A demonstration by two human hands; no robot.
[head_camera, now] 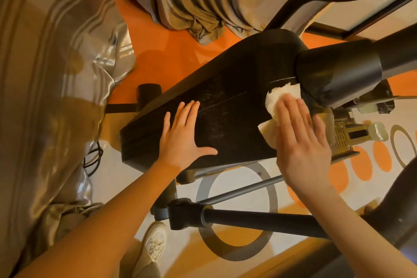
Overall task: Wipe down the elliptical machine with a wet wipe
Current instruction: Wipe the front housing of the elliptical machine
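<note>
The elliptical machine's black housing [228,97] slants across the middle of the view, dusty with pale specks. My left hand [182,135] lies flat on its lower left part, fingers spread, holding nothing. My right hand [302,142] presses a crumpled white wet wipe [274,101] flat against the housing's right part, just below the thick black column [338,70]. Most of the wipe sits under my palm and fingers.
Grey-beige curtains [52,74] hang at the left and at the top. A black crank arm [248,216] and a thin grey rod [243,189] cross below the housing. The floor [171,56] is orange and white with grey rings. A pale shoe [155,241] stands at the bottom.
</note>
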